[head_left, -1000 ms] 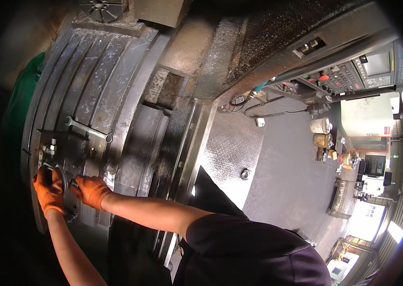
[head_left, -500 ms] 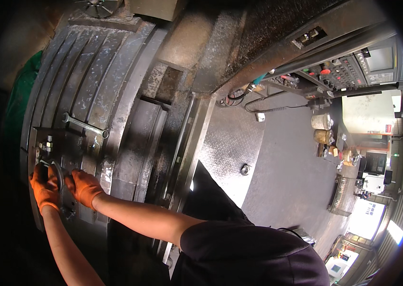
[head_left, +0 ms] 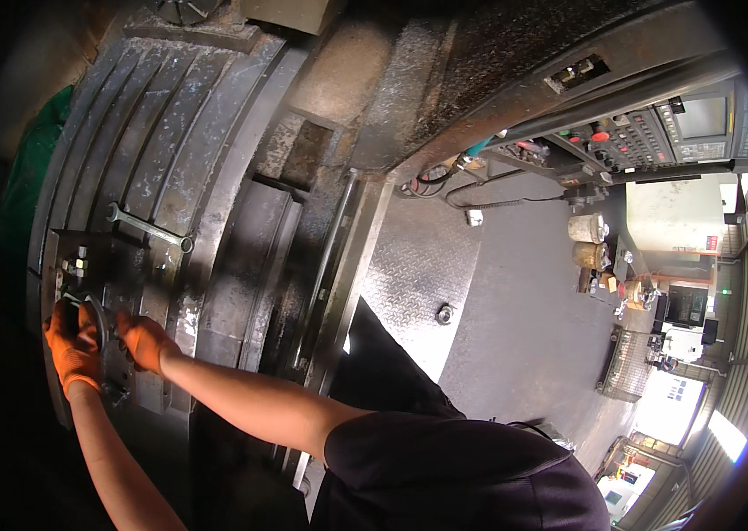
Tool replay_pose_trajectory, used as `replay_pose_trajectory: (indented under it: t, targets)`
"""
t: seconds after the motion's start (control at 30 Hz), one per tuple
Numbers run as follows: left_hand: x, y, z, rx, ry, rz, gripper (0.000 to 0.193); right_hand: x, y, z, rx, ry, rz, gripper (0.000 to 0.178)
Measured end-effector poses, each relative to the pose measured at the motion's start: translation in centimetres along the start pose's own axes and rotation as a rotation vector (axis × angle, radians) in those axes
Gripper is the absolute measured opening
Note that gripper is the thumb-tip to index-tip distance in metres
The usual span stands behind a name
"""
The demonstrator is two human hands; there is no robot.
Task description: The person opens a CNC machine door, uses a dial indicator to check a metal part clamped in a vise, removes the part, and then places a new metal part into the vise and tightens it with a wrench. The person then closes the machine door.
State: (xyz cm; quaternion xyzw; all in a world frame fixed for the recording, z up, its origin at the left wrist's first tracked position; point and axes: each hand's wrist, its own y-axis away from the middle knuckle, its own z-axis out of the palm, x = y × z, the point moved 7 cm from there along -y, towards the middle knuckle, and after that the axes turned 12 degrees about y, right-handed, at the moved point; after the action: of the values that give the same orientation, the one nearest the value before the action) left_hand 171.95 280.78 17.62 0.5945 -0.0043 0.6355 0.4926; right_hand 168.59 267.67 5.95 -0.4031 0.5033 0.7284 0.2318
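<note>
My left hand, in an orange glove, is closed on a curved, ring-like metal part at the lower left of the machine table. Just right of that part is my right hand, also gloved in orange, its fingers curled in. Whatever those fingers hold, if anything, is hidden. Beyond my hands a dark metal plate lies on the slotted table, with small shiny metal fittings on its left part. A combination wrench rests across the plate's far edge.
A raised metal edge runs along the table's right side. Farther right are a diamond-plate floor panel and a control panel with buttons. Buckets and a wire basket stand beyond. Green cloth hangs at the far left.
The whole view has shifted slightly. My right hand has moved a little away from the ring-like part, widening the gap between them. My left hand keeps its hold.
</note>
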Motion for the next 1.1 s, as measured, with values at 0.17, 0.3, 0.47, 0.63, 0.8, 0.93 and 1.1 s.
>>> replay_pose_trajectory:
  t: [0.17, 0.3, 0.47, 0.63, 0.8, 0.93, 1.1]
  targets:
    - [0.4, -1.8, -2.8, -0.018, -0.03, 0.0, 0.038, -2.1, 3.0, -1.4, -0.046, 0.072, -0.008, 0.026]
    - [0.2, -0.6, -0.2, -0.003, 0.028, -0.033, 0.036, -1.0, 1.7, 0.0, 0.031, -0.078, -0.273, 0.029]
    - [0.3, -2.0, -2.2, -0.012, -0.023, 0.041, 0.03, -2.5, 4.0, -1.2, -0.328, -0.396, 0.194, 0.041]
    - [0.5, -2.2, -2.6, -0.086, 0.029, -0.05, 0.027, -8.5, 6.9, -3.4, 0.213, 0.572, -0.322, 0.035]
    - [3.3, 7.1, 5.5, -0.082, -1.165, 0.575, 0.033, -2.5, 2.8, -0.7, 0.078, 0.177, -0.171, 0.031]
    - [4.0, 7.2, 5.2, -0.027, -1.267, 0.66, 0.041, 1.0, 3.2, 2.2, -0.591, -0.873, 0.41, 0.046]
    - [4.5, 8.2, 6.6, 0.096, -1.493, 0.57, 0.049, -4.3, 3.1, -1.5, 0.036, 0.548, -0.367, 0.043]
